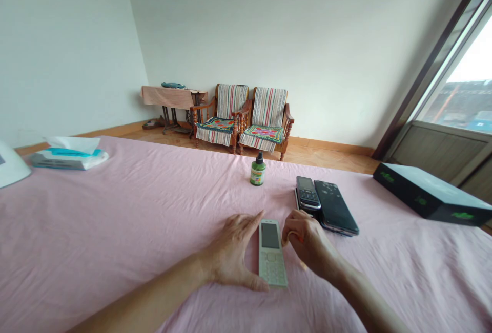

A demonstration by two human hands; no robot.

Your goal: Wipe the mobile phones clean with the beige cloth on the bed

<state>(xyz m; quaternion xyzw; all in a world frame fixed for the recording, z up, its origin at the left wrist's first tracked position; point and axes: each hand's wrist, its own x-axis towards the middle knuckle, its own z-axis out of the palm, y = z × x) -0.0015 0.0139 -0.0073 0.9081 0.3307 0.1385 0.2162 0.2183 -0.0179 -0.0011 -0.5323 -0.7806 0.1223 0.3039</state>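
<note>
A white keypad phone (271,256) lies face up on the pink cloth, its small grey screen toward the far side. Around its left edge curves my left hand (234,251), fingers stretched out and thumb apart, with the index tip near the phone's top and the thumb at its lower left corner. My right hand (307,238) is closed just right of the screen. A bit of orange shows between its curled fingers, but what it holds is mostly hidden. Beyond that hand lie a dark keypad phone (308,193) and a black smartphone (335,207), side by side.
A green bottle with a black cap (258,170) stands beyond the phones. At the right is a black box (430,192); at the far left, a tissue pack (69,158). Two wooden armchairs (266,115) and a cloth-covered sewing table (169,97) stand by the wall.
</note>
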